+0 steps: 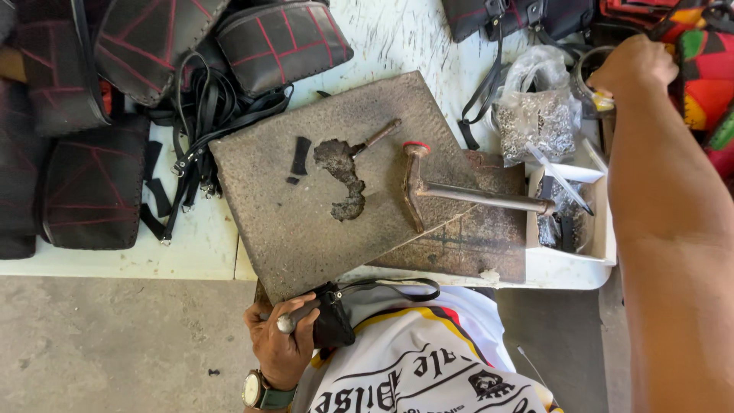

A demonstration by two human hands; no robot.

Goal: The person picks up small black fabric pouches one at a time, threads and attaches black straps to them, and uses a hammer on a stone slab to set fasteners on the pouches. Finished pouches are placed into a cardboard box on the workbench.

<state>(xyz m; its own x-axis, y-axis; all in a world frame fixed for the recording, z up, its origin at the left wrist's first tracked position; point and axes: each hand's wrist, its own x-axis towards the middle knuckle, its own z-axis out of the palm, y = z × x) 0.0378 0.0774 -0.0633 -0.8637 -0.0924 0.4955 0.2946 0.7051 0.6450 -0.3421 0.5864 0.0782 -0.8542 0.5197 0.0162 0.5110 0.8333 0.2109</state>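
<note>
Fingers of the left hand (pixel 281 344) are clamping a slim metal punch tool (pixel 294 317) and black leather strap piece (pixel 333 321) at the worktop's (pixel 191 245) near edge. Far right, the right hand (pixel 633 67) is reaching closed over a small round container (pixel 587 73); I cannot tell what it is gripping. Punching seemingly comes next, calling for the rusty hammer (pixel 428 190).

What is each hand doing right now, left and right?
Left hand: closed on a metal punch tool and a black strap piece.
Right hand: reaching to a small container; grip cannot be told.

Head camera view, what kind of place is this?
Probably a small leather-bag workshop: a hammer lies on a worn slab, with black bags, straps and a bag of metal fittings on the white table.
</note>
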